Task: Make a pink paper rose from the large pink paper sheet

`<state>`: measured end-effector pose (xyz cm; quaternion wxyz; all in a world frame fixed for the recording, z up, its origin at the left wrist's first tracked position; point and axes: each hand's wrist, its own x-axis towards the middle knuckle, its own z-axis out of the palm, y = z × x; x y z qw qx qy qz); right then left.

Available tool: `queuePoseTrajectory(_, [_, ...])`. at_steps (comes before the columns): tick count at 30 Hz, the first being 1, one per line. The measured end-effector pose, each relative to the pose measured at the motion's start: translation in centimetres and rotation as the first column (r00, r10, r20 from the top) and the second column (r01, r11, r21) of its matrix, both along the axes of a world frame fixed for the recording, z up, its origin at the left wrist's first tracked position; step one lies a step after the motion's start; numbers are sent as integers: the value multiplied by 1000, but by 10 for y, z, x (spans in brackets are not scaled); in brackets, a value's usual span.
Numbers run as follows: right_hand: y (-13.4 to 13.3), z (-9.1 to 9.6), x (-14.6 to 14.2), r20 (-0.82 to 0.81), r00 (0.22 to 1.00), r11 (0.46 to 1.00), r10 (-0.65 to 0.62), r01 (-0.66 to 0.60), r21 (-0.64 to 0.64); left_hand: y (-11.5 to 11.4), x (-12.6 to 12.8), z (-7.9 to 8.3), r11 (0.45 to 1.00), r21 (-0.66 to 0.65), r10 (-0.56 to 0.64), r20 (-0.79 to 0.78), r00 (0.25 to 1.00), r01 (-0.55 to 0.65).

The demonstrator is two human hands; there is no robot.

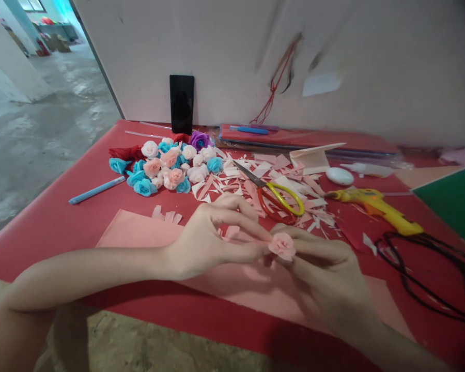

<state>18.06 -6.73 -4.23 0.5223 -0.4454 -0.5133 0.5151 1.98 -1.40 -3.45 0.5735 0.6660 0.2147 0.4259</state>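
Observation:
A small pink paper rose point(282, 246) is pinched between my two hands above the table's near edge. My left hand point(217, 235) grips its left side with thumb and fingertips. On the other side, my right hand point(325, 268) holds the rose with closed fingers, its base hidden by them. Beneath both hands lies a sheet of pink paper point(135, 227). Just beyond the fingers are scissors point(282, 199) with one red and one yellow handle, resting on a heap of pink and white paper scraps point(217, 183).
Many paper flowers point(174, 178) pile up at the back left, near a blue pen point(96, 189). A phone point(182, 103) leans on the wall. To the right lie a yellow glue gun point(375, 204), its black cord point(403, 279), a white oval object point(339, 176) and a green sheet point(453, 201).

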Motion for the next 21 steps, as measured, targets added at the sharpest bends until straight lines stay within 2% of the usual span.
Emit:
queuePoseTrajectory(3, [1, -1, -2, -8, 1000, 1000, -14, 14, -1, 0, 0, -2, 1000, 31, -1, 0, 1000, 1])
queuePoseTrajectory(9, [1, 3, -3, 11, 1000, 997, -5, 5, -80, 4, -2, -1, 993, 114, 4, -32, 999, -1])
queuePoseTrajectory(15, [4, 5, 4, 65, 991, 984, 117, -107, -141, 9, -2, 4, 965, 264, 25, -73, 997, -5])
queuePoseTrajectory(21, [6, 5, 4, 51, 992, 993, 112, -110, -52, 2, 0, 4, 944, 322, 80, -29, 996, -67])
